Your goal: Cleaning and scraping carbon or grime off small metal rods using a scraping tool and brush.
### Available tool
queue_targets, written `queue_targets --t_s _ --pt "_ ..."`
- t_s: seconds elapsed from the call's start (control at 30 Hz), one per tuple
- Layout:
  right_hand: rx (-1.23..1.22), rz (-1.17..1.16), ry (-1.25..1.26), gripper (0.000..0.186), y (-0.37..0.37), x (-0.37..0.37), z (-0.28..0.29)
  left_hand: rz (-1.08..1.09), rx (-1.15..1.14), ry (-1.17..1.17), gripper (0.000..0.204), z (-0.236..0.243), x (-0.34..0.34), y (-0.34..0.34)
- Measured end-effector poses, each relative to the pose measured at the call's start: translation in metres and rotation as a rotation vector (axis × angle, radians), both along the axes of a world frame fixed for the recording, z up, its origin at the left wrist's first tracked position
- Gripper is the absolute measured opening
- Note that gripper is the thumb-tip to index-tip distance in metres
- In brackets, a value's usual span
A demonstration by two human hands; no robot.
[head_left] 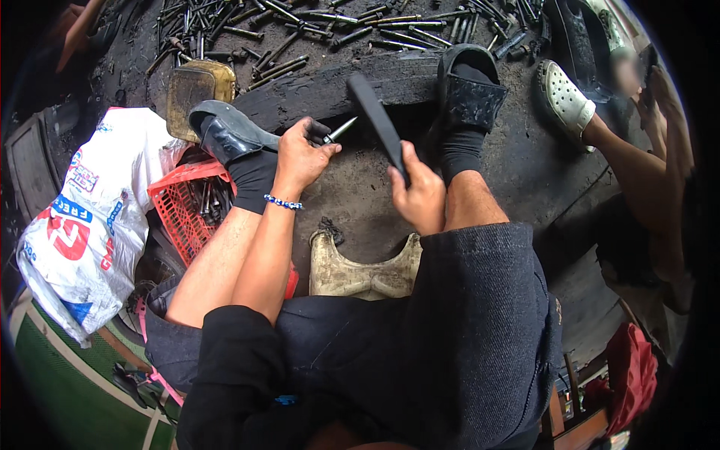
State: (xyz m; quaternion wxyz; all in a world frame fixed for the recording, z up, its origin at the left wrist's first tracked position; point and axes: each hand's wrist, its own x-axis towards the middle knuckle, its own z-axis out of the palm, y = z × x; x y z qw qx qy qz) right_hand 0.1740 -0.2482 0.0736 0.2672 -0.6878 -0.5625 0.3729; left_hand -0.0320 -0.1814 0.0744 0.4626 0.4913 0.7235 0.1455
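My left hand (301, 156) is closed in a pinch around a short metal rod (342, 130) whose pointed, shiny end sticks out to the right. The kind of rod is not clear. In my right hand (418, 193) is a flat black bar (373, 112), gripped at its lower end and slanting up to the left. The bar's upper end is apart from the rod's point. Beyond both hands a thick dark beam (337, 75) lies on the floor. Many long dirty bolts (322, 30) are scattered behind it.
By my left leg stand a red plastic crate (180, 208) with metal pieces in it, a white printed sack (101, 202) and a grimy yellow container (201, 94). A worn pale plastic piece (364, 270) is between my legs. Another person's leg with a white clog (564, 103) is at the right.
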Motion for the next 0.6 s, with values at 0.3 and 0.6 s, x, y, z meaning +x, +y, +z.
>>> queue_targets --t_s 0.3,0.6 --pt "0.024 0.101 0.069 0.048 -0.007 0.002 0.001 0.243 -0.147 -0.588 0.016 -0.015 -0.009 -0.011" --pt "0.055 0.122 0.005 0.053 -0.012 -0.002 0.003 0.366 -0.170 -0.594 0.036 -0.017 -0.002 -0.014"
